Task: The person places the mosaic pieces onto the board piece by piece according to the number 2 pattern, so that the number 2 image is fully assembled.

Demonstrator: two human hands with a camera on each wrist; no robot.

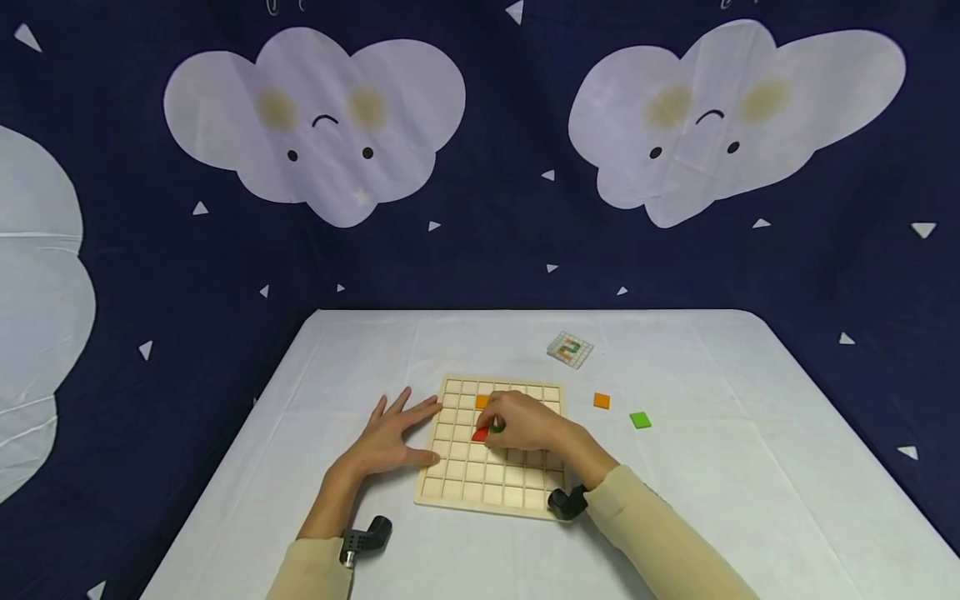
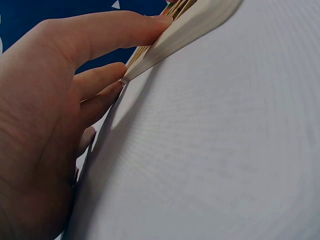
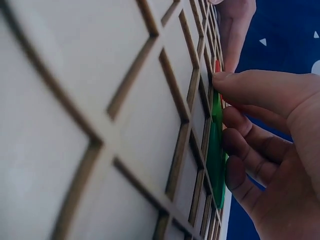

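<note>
**Green tile going down on the grid board**

Starting at the left, we are seeing the left hand [image 1: 390, 442] lying flat on the table [image 1: 300, 467], fingers straight and spread, the fingertips [image 2: 150, 25] pressing against the left edge of the board [image 1: 457, 475]. Nothing is being gripped there; the wrist view shows them simply bracing the wooden rim.

Moving across, the board is sitting in the middle of the table, a pale wooden tray of square cells. An orange tile [image 1: 481, 402] is lying in a cell near the far edge, and a red tile [image 1: 480, 434] is peeking out just left of the right hand [image 1: 525, 423].

That hand is curled over the middle of the board, pinching a green tile [image 3: 216, 150] by its edges, thumb on one side, fingers [image 3: 250, 150] on the other. The tile is standing on edge against the grid, right beside the red one, not yet flat in a cell.

We are judging this tile as thin, stiff, light and smooth, so it could slip; an edge pinch suits it best, since its flat faces offer nothing to hold.

Further right, a loose orange tile [image 1: 602, 401] and a loose green tile [image 1: 640, 420] are waiting on the table, with a small card [image 1: 570, 349] beyond them.
</note>
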